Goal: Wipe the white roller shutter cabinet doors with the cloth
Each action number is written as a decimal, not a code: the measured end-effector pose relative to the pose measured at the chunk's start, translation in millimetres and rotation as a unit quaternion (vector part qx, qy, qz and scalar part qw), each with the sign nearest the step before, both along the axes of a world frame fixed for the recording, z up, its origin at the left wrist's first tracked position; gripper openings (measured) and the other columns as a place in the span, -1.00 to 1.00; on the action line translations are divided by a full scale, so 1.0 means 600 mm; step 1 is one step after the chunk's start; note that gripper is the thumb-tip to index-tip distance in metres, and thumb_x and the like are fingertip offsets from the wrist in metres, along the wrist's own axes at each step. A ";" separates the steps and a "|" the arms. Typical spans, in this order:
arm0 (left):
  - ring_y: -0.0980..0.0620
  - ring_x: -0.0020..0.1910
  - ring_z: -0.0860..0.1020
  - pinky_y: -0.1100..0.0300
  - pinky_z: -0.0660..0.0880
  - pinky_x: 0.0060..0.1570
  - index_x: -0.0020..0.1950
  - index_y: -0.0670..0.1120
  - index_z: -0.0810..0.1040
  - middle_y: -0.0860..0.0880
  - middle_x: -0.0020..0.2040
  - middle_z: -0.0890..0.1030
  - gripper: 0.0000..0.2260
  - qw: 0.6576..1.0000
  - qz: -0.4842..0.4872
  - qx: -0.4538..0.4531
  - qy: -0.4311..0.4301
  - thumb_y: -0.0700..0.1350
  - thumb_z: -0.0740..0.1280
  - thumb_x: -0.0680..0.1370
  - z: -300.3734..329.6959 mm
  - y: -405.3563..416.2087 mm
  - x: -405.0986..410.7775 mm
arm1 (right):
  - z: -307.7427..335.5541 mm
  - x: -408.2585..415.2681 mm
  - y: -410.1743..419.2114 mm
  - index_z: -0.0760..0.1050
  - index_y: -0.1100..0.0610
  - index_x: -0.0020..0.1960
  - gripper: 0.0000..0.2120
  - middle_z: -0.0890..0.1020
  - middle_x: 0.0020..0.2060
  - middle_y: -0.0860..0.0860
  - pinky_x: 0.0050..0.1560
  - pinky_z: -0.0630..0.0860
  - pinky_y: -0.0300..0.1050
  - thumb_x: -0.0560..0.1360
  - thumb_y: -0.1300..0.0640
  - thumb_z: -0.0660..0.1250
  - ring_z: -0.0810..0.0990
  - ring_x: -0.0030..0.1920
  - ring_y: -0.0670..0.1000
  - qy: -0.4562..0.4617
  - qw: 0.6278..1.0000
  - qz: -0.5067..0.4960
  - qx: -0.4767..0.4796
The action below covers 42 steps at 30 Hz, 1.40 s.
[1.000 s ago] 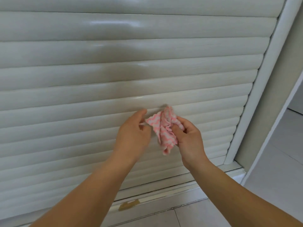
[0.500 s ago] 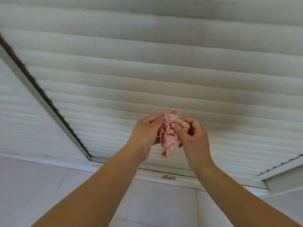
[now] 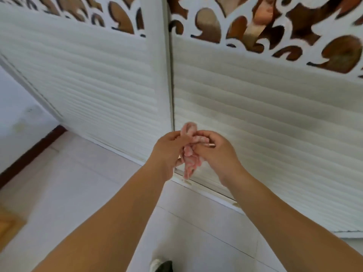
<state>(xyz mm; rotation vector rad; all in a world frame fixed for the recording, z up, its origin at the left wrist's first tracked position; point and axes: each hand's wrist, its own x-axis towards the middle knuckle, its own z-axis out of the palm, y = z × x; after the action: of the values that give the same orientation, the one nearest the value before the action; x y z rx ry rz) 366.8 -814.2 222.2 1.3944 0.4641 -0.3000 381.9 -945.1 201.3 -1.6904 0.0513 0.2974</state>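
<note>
Floor: pale tiles (image 3: 82,185) with thin grout lines; a dark skirting strip (image 3: 29,154) runs along the left wall.
Doors: two white roller shutter cabinet doors, left door (image 3: 98,85) and right door (image 3: 265,118), meet at a dark vertical seam; both are slatted below a white fretwork panel (image 3: 245,26) with brown showing through its cut-outs.
Cloth: a pink-and-white cloth (image 3: 189,154), bunched and hanging, is held just in front of the seam near the doors' bottom rail.
Left hand (image 3: 167,152): fingers curled, pinching the cloth's upper part.
Right hand (image 3: 218,154): fingers curled round the cloth from the other side.
Shoe: a dark-and-white toe (image 3: 162,266) shows at the bottom edge.
Writing: none readable.
</note>
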 end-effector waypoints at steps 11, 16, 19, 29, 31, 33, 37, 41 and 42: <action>-0.08 -0.18 0.60 -0.06 0.56 0.03 0.09 -0.10 0.53 -0.12 -0.17 0.64 -0.80 0.969 0.246 0.011 -0.023 -0.23 0.39 0.48 0.149 0.286 -0.132 | 0.175 -0.055 0.315 0.62 0.15 -0.08 -0.91 0.70 -0.17 0.09 0.10 0.57 0.08 0.44 0.26 0.38 0.68 -0.10 0.08 0.007 0.982 0.186 0.041; -0.10 -0.22 0.62 -0.02 0.58 0.00 0.12 -0.15 0.53 -0.16 -0.16 0.64 -0.79 0.928 0.371 0.009 -0.014 -0.27 0.37 0.49 0.170 0.382 -0.249 | 0.186 -0.135 0.441 0.59 0.15 -0.01 -0.86 0.68 -0.15 0.05 0.01 0.61 0.00 0.45 0.15 0.42 0.67 -0.14 0.01 -0.023 0.961 0.276 0.007; -0.07 -0.20 0.65 -0.03 0.60 -0.03 0.14 -0.15 0.53 -0.14 -0.14 0.65 -0.76 0.908 0.418 0.004 0.007 -0.28 0.37 0.49 0.161 0.445 -0.313 | 0.187 -0.189 0.515 0.56 0.09 -0.05 -0.86 0.63 -0.17 0.01 -0.15 0.56 -0.13 0.42 0.10 0.45 0.60 -0.22 -0.05 -0.043 0.946 0.319 -0.034; -0.20 -0.12 0.65 -0.25 0.55 -0.07 0.10 -0.13 0.52 -0.20 -0.06 0.66 -0.73 0.818 0.570 -0.063 0.035 -0.22 0.44 0.44 0.052 0.802 -0.422 | 0.143 -0.276 0.867 0.56 0.03 -0.10 -0.86 0.60 -0.17 0.03 0.07 0.55 0.08 0.54 0.19 0.25 0.55 -0.14 0.03 0.011 0.915 0.397 -0.061; -0.19 -0.13 0.65 -0.22 0.57 -0.09 0.04 -0.12 0.50 -0.20 -0.07 0.65 -0.78 0.812 0.579 -0.056 0.048 -0.20 0.45 0.44 0.038 0.897 -0.431 | 0.125 -0.285 0.974 0.57 0.06 -0.03 -0.86 0.60 -0.14 0.02 0.04 0.56 0.01 0.55 0.20 0.24 0.56 -0.10 0.02 0.031 0.912 0.403 -0.068; -0.14 -0.17 0.63 -0.11 0.59 -0.10 0.03 -0.11 0.48 -0.18 -0.09 0.63 -0.79 0.802 0.590 -0.060 0.071 -0.20 0.43 0.46 0.023 0.988 -0.440 | 0.109 -0.292 1.072 0.56 0.07 0.00 -0.86 0.60 -0.12 0.01 0.02 0.56 -0.03 0.55 0.21 0.24 0.58 -0.04 0.04 0.053 0.910 0.404 -0.077; -0.13 -0.24 0.59 -0.08 0.57 -0.01 0.00 -0.14 0.46 -0.17 -0.20 0.60 -0.85 0.777 0.617 -0.053 0.108 -0.20 0.40 0.49 0.001 1.161 -0.470 | 0.079 -0.308 1.255 0.56 0.04 -0.01 -0.87 0.59 -0.15 -0.06 0.07 0.54 -0.05 0.56 0.18 0.24 0.59 0.04 0.05 0.078 0.894 0.427 -0.111; -0.14 -0.19 0.60 -0.09 0.57 0.01 0.12 -0.16 0.46 -0.14 -0.17 0.58 -0.76 0.759 0.639 -0.011 0.126 -0.15 0.39 0.49 -0.013 1.299 -0.495 | 0.060 -0.309 1.386 0.57 0.08 0.13 -0.80 0.58 -0.07 -0.05 0.15 0.52 -0.01 0.55 0.14 0.24 0.56 0.02 0.01 0.042 0.879 0.453 -0.144; -0.15 -0.18 0.60 -0.12 0.57 0.00 0.20 -0.17 0.44 -0.14 -0.17 0.58 -0.69 0.760 0.636 -0.001 0.134 -0.13 0.38 0.50 -0.011 1.321 -0.498 | 0.056 -0.308 1.408 0.57 0.08 0.13 -0.79 0.58 -0.08 -0.04 0.13 0.51 -0.01 0.55 0.14 0.24 0.55 -0.01 0.01 0.039 0.876 0.458 -0.147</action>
<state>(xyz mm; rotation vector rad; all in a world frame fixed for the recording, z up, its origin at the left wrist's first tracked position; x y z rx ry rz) 68.1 -21.6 215.7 0.7562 1.5221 0.6371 197.2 -100.3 234.8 -1.9062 -0.6987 1.1125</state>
